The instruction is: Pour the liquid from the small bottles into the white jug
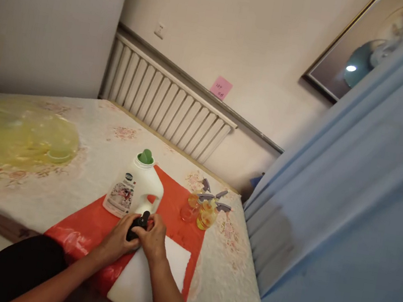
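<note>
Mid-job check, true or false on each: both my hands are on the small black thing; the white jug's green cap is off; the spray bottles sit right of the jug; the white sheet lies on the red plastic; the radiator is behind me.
1. Both hands, left hand and right hand, grip the small black object: true.
2. The white jug has its green cap off: false, the cap sits on top.
3. The spray bottles stand right of the jug: true.
4. The white sheet lies on the red plastic: true.
5. The radiator is behind: false, it is ahead, against the wall.
</note>
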Demonstrator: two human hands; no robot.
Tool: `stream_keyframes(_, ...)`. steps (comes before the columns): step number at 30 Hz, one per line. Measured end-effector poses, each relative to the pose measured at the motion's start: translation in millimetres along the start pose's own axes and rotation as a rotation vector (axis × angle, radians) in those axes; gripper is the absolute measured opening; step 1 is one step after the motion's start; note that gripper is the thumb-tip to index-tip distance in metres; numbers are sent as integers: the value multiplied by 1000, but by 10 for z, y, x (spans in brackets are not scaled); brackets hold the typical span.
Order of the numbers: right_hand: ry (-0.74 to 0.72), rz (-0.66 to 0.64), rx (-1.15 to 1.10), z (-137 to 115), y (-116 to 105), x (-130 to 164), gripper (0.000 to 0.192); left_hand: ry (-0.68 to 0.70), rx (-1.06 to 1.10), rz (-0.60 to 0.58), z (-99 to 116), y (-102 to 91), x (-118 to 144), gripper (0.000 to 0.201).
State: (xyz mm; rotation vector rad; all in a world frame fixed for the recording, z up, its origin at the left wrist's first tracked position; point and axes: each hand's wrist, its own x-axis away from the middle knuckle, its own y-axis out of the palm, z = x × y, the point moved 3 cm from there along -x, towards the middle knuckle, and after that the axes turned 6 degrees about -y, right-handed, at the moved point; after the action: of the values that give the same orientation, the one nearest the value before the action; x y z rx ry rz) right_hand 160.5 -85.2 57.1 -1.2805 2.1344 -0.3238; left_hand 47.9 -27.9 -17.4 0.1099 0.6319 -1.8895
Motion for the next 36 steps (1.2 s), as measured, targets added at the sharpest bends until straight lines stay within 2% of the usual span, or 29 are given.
stream_keyframes(5,-69,-65,-23,-23,-63,-4,26,4,-19,-10,21,-20,-28,54)
stream_keyframes(11,-18,85,57,-16,-14,20,30,-7,-59,-31,67,-58,-58,51)
stream_keyframes(13,-15,123,83,44,-52,78,29,-10,-75,-64,64,-76,-70,56)
stream_keyframes(17,-15,183,178,336,-346,310,31,-27,-175,-137,10,-113,-99,78)
stream_keyframes(22,-41,202,344,832,-760,764,34,1,-321,-165,17,-129,-103,78)
stream_keyframes(26,-67,183,439,1064,-826,1004,33,20,-375,-126,128,-172,-89,82)
stream_keyframes(32,-85,207,492,1128,-772,1039,29,6,-456,-69,366,-357,-157,81)
stream_keyframes(36,-94,228,502,1162,-769,1038,28,39,-448,-89,660,-267,-274,81)
